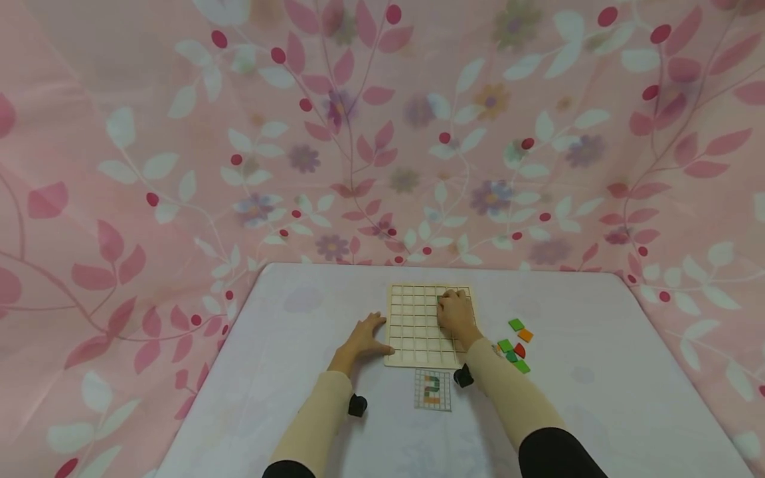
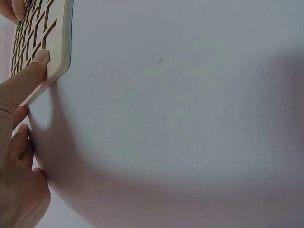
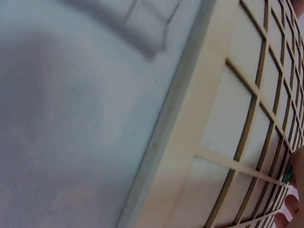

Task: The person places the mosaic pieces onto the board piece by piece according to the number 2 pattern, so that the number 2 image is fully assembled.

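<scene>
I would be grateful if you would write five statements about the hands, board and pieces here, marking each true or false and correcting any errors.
1. The left hand touches the gridded board. True.
2. The loose pieces lie to the right of the board. True.
3. All the loose pieces are green. False: a red piece and an orange piece lie among them.
4. The right hand pinches a green piece. True.
5. Nothing lies on the near side of the board. False: a patterned card lies there.

The board (image 1: 412, 325) is flat, pale wood with lots of little squares. A small green piece (image 3: 288, 174) (only a bit shows) is near its far right corner.
</scene>
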The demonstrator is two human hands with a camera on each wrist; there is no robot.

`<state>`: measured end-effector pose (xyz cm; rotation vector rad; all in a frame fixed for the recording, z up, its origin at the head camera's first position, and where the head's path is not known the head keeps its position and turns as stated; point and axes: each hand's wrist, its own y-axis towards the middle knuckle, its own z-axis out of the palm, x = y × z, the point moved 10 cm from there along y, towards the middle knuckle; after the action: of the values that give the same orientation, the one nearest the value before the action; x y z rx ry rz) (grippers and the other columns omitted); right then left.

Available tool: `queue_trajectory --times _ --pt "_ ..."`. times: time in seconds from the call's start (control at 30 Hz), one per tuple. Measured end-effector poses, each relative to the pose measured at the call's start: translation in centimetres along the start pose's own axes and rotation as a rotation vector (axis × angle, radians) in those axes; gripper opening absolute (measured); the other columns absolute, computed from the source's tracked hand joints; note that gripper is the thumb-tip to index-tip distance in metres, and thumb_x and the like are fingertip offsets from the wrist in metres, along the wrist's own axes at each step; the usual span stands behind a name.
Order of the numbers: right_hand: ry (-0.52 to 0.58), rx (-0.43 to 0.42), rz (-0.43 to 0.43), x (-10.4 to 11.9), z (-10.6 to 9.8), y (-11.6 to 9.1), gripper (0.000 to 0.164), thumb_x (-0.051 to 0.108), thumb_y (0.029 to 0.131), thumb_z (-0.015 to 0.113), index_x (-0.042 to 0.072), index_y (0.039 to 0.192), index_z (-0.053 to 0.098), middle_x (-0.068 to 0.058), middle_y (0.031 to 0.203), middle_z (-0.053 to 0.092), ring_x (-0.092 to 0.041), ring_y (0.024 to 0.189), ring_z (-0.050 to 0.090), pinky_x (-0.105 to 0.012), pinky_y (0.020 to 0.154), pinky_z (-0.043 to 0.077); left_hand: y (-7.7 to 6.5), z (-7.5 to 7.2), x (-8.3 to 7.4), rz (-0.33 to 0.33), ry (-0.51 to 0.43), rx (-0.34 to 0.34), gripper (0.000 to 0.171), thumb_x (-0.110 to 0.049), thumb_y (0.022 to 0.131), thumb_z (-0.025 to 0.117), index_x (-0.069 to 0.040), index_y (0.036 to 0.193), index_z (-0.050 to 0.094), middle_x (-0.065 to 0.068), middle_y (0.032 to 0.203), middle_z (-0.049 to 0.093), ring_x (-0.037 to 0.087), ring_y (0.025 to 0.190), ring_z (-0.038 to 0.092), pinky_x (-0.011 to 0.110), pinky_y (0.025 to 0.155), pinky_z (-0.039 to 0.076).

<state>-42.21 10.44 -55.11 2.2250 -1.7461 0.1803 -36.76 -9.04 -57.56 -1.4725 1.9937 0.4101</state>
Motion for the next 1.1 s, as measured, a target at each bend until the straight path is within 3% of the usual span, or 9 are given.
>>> queue_trajectory --times 0.33,0.47,0.63,0.9,1.1 --pt "0.16 0.014 -0.055 -0.5 0.4 -0.2 0.028 0.011 0.09 0.053 0.001 0.112 0.068 -0.017 0.119 0.057 -0.041 0.107 0.049 -0.057 0.086 0.044 0.0 0.3 0.5 -0.022 0.013 0.003 0.078 -0.024 0.07 0.082 0.004 0.134 0.046 0.024 0.147 0.033 0.038 0.14 0.022 0.051 0.115 0.013" --pt "0.226 0.062 -0.015 -1.1 0.7 0.0 0.033 0.012 0.088 0.054 0.001 0.116 0.066 -0.018 0.122 0.057 -0.043 0.105 0.051 -0.059 0.083 0.045 -0.1 0.4 0.6 -0.028 0.013 0.009 0.078 -0.025 0.071 0.082 0.003 0.134 0.046 0.023 0.148 0.032 0.037 0.14 0.022 0.05 0.115 0.013" --pt "0.338 0.103 0.097 -1.9 0.7 0.0 0.037 0.016 0.087 0.055 -0.001 0.118 0.064 -0.019 0.123 0.058 -0.043 0.109 0.053 -0.062 0.089 0.042 -0.2 0.3 0.4 -0.027 0.009 0.014 0.079 -0.025 0.071 0.082 0.003 0.135 0.045 0.023 0.148 0.032 0.037 0.14 0.022 0.05 0.115 0.013" --pt "0.202 0.178 0.107 -0.9 1.3 -0.3 0.04 0.02 0.09 0.053 0.005 0.126 0.059 -0.021 0.135 0.045 -0.05 0.121 0.035 -0.067 0.091 0.032 -0.2 0.1 0.3 -0.026 -0.001 0.009 0.078 -0.024 0.071 0.081 0.003 0.135 0.045 0.023 0.148 0.032 0.036 0.14 0.021 0.05 0.116 0.012" --pt "0.336 0.104 0.203 -1.5 1.0 -0.2 0.038 0.017 0.089 0.055 0.002 0.124 0.06 -0.022 0.131 0.049 -0.046 0.12 0.039 -0.065 0.094 0.03 -0.1 0.0 0.1 -0.019 -0.012 0.013 0.078 -0.024 0.072 0.081 0.004 0.135 0.045 0.024 0.148 0.031 0.037 0.14 0.021 0.05 0.116 0.012"
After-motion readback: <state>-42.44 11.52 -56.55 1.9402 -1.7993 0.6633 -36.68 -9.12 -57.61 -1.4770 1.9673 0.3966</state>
